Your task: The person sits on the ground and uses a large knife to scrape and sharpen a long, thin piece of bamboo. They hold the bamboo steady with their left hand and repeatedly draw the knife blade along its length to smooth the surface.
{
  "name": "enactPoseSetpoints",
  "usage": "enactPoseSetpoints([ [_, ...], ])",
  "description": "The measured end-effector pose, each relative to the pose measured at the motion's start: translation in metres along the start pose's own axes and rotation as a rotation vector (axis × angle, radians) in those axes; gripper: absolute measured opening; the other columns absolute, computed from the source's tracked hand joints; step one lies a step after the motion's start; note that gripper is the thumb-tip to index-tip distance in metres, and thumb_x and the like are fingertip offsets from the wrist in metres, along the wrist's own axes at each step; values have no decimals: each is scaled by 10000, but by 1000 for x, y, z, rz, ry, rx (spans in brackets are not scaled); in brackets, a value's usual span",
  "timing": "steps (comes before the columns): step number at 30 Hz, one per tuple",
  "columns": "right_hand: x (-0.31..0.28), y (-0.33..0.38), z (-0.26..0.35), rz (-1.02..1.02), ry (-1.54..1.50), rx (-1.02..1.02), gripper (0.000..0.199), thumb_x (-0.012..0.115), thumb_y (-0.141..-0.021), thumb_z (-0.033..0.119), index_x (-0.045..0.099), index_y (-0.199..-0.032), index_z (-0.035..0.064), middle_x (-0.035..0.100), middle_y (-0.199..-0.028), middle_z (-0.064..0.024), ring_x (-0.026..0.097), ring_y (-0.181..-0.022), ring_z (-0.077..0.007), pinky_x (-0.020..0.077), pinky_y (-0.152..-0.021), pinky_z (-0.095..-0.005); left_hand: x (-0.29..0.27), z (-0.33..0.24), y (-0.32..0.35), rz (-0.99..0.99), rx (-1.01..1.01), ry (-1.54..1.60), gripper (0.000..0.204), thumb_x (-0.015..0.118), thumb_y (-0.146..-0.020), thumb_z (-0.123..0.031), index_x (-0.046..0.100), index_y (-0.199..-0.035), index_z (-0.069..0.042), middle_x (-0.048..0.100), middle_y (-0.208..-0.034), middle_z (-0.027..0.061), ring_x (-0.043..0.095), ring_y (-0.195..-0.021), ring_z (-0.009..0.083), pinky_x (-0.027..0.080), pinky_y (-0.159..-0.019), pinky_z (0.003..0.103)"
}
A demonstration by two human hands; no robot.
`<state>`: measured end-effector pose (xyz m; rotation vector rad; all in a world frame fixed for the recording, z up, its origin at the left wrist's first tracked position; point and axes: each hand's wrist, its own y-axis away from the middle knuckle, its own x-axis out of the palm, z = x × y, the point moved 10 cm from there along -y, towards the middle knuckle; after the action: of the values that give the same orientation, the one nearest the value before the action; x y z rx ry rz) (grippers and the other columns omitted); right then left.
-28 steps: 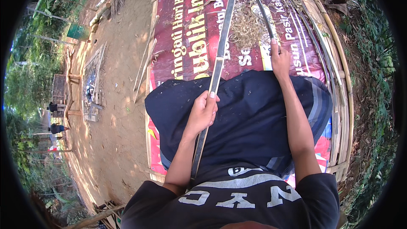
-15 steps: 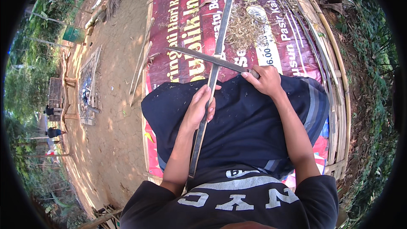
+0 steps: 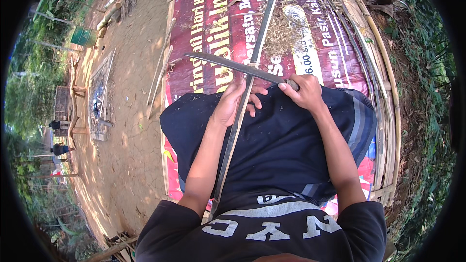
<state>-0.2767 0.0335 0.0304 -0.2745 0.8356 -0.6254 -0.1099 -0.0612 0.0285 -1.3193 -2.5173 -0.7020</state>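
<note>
A long, narrow bamboo strip [image 3: 231,145], dark on its face and pale along the edge, slants from my chest out over the mat. My left hand [image 3: 227,107] cradles it loosely just below the blade, fingers half uncurled on its right side and thumb raised near the blade. In my right hand [image 3: 308,92] is the short handle of a long knife [image 3: 218,61]. Its dark blade points left and lies across the strip, touching it. Curled pale shavings [image 3: 281,34] are heaped beyond the knife, right of the strip.
Under the work lies a red printed banner [image 3: 204,34] on a bamboo platform [image 3: 383,116]. More thin strips [image 3: 357,43] lie along its right edge. Dark cloth [image 3: 276,140] covers my lap. Bare ground [image 3: 136,140] is at left, with two distant people [image 3: 60,149].
My left hand has slid up the strip toward the blade, and its fingers have loosened. The strip's far end has swung slightly right. My right hand and the knife have barely moved.
</note>
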Motion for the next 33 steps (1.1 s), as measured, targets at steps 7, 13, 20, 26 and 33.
enactPoseSetpoints([
  [7,-13,-3,-5,-39,111,-62,515,757,-814,537,660,-653,58,521,-460,-105,575,-431,-308,457,-452,-419,14,-4,-7,-132,68,-674,301,436,-1094,-286,505,-1107,7,563,-658,40,515,-411,106,392,-347,251],
  [13,-10,-6,-3,12,37,-34,505,750,-819,499,615,-644,45,521,-510,-132,572,-484,-324,444,-498,-433,26,-3,-1,-157,27,-724,325,499,-1071,-324,518,-1160,-12,513,-653,7,491,-450,73,394,-379,250],
  [20,-2,-8,-4,81,47,-46,486,755,-806,513,667,-697,48,538,-513,-128,580,-489,-328,449,-502,-426,39,-13,0,-201,359,-1023,286,495,-1050,-193,514,-1201,49,604,-715,244,635,-690,407,452,-598,476],
  [26,9,-8,-7,77,26,-62,485,754,-793,526,706,-763,44,556,-536,-132,590,-511,-341,461,-520,-435,44,-18,7,-238,356,-1082,221,474,-1036,-101,502,-1188,58,616,-748,335,624,-723,517,434,-589,546],
  [33,25,-11,-22,8,38,-106,579,689,-835,628,666,-688,68,565,-511,-120,614,-500,-335,480,-511,-451,40,-19,3,-232,324,-1177,216,468,-1040,-102,481,-1194,50,618,-729,321,612,-684,512,430,-604,558],
])
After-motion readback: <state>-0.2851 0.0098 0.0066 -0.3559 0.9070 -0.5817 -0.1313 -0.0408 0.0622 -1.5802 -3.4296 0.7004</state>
